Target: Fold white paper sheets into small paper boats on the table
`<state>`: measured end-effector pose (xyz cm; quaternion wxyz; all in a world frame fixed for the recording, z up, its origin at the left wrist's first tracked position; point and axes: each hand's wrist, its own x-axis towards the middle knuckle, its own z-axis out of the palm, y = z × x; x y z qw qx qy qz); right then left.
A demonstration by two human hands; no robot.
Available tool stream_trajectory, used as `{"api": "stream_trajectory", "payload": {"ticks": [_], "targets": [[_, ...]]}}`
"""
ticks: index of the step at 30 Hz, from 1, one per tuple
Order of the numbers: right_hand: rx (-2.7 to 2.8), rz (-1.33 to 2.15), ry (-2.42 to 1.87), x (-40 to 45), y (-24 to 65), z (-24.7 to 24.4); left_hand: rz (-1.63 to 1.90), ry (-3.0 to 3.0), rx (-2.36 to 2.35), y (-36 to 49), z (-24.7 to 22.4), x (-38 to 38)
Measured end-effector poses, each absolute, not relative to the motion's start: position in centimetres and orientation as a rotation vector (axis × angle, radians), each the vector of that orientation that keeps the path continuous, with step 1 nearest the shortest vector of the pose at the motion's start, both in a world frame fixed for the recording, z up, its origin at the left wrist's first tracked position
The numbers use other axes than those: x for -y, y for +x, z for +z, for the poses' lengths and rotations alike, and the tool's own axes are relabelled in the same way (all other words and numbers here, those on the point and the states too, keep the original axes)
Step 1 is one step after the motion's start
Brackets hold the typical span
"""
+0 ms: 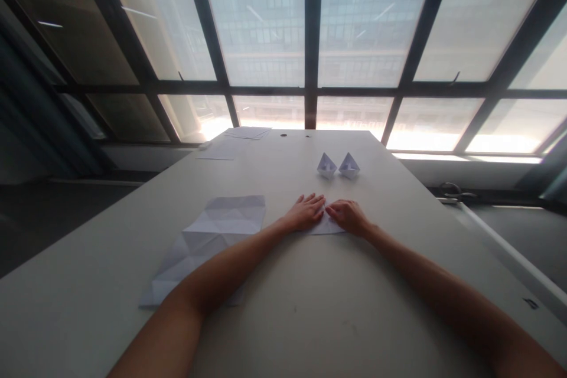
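A piece of folded white paper (328, 227) lies on the table under both of my hands. My left hand (306, 211) rests flat on its left side, with the fingers stretched out. From the right, my right hand (346, 215) presses on the same paper with curled fingers, its fingertips close to those of the left. Part of the paper is covered by the hands. Just beyond them stand two paper boats, the left boat (326, 168) and the right boat (349, 168), side by side.
A creased, unfolded paper sheet (224, 215) spreads out on the left, partly under my left forearm. Several flat paper sheets (221, 149) lie at the far left of the white table (283, 331). Large windows (266, 23) rise behind the table's far edge.
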<state>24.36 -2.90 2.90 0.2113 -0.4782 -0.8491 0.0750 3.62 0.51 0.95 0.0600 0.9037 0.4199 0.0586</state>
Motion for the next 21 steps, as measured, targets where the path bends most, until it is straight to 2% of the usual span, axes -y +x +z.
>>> {"api": "stream_trajectory", "payload": {"ticks": [8,15,21], "targets": [[2.216,0.282,-1.260,1.1,24.9,0.7,0.142,2.742,-1.226,3.4,1.4,-0.5],[2.387,0.226,-1.549,1.2,24.7,0.6,0.129,2.757,-1.196,3.5,1.7,-0.2],[2.508,0.248,-1.468,1.8,24.8,1.1,0.158,2.752,-1.169,3.5,1.9,0.0]]}}
